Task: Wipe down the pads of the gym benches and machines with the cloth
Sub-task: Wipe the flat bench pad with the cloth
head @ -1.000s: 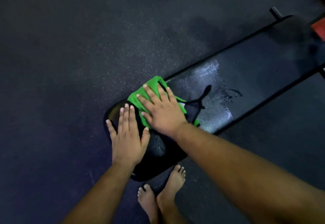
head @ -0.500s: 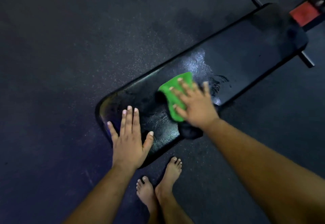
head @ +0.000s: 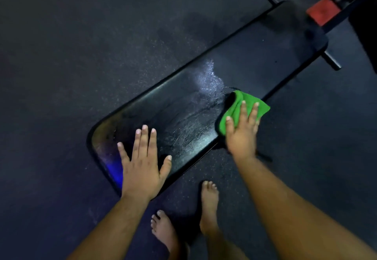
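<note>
Head view, looking down on black bench pad set diagonally on dark speckled floor, near end lower left, far end upper right. Left hand laid flat, palm down, on near end of pad by its near long edge; fingers spread & straight, gripping nothing. Right hand pressed palm down on green cloth, fingers extended over it, not curled round it; cloth bunched at near long edge of pad, approx. midway along, its right corner hanging just past that edge. Wet, glistening sheen on pad surface between the two hands & just beyond cloth; far end matte. Black crossbar ends sticking out either side at far end of pad. Red plate near far end, upper right; blurred. Two bare feet on floor beside near long edge.
</note>
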Demonstrator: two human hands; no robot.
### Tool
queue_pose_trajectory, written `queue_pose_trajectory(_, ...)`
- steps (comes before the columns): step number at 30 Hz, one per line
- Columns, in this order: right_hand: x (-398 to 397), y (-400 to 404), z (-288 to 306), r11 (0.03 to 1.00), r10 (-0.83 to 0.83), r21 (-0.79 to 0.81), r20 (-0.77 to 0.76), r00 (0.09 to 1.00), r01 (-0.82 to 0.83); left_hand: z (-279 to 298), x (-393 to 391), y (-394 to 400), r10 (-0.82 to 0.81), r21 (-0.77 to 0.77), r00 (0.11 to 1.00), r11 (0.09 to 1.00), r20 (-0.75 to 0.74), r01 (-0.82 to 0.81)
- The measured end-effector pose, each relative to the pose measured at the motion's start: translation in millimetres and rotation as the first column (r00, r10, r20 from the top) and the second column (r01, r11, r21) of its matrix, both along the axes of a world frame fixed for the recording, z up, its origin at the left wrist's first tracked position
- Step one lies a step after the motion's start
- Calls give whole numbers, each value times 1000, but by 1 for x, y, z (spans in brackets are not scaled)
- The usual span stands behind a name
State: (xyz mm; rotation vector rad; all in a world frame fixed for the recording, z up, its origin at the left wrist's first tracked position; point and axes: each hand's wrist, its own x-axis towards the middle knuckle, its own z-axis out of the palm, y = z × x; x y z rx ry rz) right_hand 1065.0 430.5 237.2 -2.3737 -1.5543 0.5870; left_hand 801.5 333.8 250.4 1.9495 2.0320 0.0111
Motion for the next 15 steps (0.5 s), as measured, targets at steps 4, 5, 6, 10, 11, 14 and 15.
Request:
queue_pose_trajectory(4,-64,-56,3,932,363,-47,78,929,-360,-8,33,29,-72,22,997,997,-9,72)
queue_pose_trajectory(5,-61,-58,3,890,456,-41,130,881,-455,-10,41,38,-91,24,996,995,-18,92)
queue_pose_trajectory(6,-40,-39,0,856,513,-30,167,842,-516,-11,52,49,-117,27,993,993,-27,117)
queue_pose_trajectory(10,88,96,-7,968,250,-47,263,932,-246,-17,90,93,-188,21,980,982,-64,190)
queue_pose_trajectory(11,114,123,-5,985,169,-66,211,963,-158,-19,102,106,-206,16,976,978,-67,207)
queue_pose_trajectory(14,114,130,-7,989,149,-24,224,963,-147,-19,130,135,-209,31,976,977,-66,211)
queue_pose_trajectory(15,94,110,-7,970,239,-21,262,935,-242,-19,137,143,-196,37,978,979,-69,199)
